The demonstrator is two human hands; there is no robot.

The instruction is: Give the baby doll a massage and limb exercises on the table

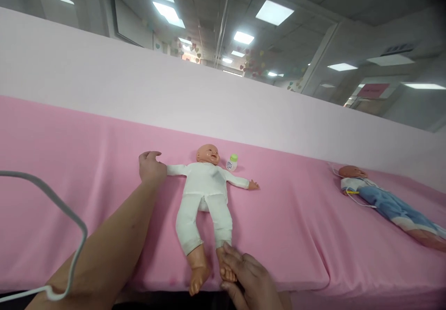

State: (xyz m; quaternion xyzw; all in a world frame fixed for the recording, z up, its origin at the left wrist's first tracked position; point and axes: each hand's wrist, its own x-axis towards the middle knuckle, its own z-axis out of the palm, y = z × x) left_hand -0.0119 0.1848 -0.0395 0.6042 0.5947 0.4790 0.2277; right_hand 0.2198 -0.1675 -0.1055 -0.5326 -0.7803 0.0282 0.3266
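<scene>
A baby doll [206,180] in a white long-sleeved top and white trousers lies on its back on a pink sheet, arms out to the sides, head turned to the right. My left hand [152,167] is closed at the end of the doll's sleeve on the left; the doll's hand there is hidden under it. With my right hand [249,273] I grip the doll's foot on the right, thumb below and fingers along the top. The doll's other foot [198,273] lies bare near the bed's front edge. Beside its head stands a small clear bottle [232,162] with a green cap.
Pink sheet [285,226] covers the long surface. Farther right lies a second doll [390,203] in blue and white clothes, with thin white tubing and a yellow band. A pale cable [75,217] crosses the left foreground. Behind rises a white panel [174,96] below glass.
</scene>
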